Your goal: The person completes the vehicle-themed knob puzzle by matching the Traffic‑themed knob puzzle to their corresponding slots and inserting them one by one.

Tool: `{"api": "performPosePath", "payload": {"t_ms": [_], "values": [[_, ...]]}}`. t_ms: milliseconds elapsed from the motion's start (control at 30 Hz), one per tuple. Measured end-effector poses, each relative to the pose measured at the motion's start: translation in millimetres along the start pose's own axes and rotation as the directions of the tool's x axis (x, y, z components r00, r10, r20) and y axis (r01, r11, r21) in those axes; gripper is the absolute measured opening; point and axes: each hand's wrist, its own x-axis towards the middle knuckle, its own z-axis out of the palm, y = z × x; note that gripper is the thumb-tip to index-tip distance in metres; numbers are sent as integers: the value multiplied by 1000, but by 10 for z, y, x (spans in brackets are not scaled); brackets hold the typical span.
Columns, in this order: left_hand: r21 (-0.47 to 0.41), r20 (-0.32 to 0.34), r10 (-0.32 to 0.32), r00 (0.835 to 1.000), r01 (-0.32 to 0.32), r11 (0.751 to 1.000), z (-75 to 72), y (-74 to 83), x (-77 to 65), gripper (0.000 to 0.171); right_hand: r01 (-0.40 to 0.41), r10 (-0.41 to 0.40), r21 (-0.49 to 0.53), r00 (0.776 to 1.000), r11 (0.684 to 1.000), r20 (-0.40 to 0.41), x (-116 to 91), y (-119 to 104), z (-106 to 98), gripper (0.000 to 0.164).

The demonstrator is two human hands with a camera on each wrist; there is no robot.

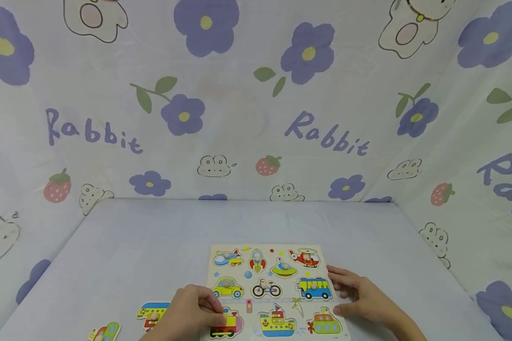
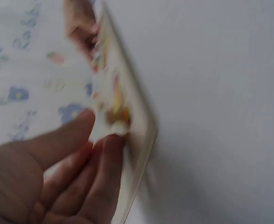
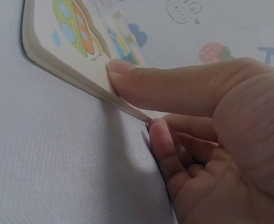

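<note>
A wooden puzzle board [image 1: 277, 301] with printed vehicles lies at the front of the table. My left hand [image 1: 196, 308] is over its lower left corner, fingertips right at the red and yellow train piece [image 1: 228, 327]. In the left wrist view, a gap shows between the thumb [image 2: 83, 123] and the bent fingers [image 2: 109, 156], close to the board's face. My right hand [image 1: 360, 298] grips the board's right edge, its thumb [image 3: 127, 77] on the top face and fingers at the edge. Part of the train is hidden behind the left fingertips.
Left of the board lie a loose ship piece [image 1: 153, 315] and a green and orange submarine piece [image 1: 104, 332], each with a knob. Knobbed pieces such as the car [image 1: 228, 290] and bus [image 1: 313, 290] sit in the board. A patterned cloth wall [image 1: 247, 104] stands behind.
</note>
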Motion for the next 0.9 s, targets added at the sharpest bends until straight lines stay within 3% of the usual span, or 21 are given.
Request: {"api": "performPosePath", "payload": {"t_ms": [100,200,333,433,667,900], "values": [[54,25,44,999,-45,998,-226,-12,-11,18,0,0,-4,1000,1000,-4,2,11,2,85],[93,7,68,998,-68,993,-529,-46,-82,22,8,-8,-3,1000,1000,-6,-5,24,-2,84],[76,-56,18,998,-13,997,-905,-199,-234,30,17,-17,4,1000,1000,-1,-15,32,-9,84],[15,-88,-43,995,44,999,-1091,-344,-334,36,18,-18,8,1000,1000,2,-18,27,-10,84],[-207,53,-43,998,53,977,-1214,-616,-397,40,17,-17,1,1000,1000,-4,-13,14,-2,84],[-319,144,0,990,47,947,-1200,-664,-372,38,4,-4,-17,1000,1000,-6,6,30,-11,84]]}}
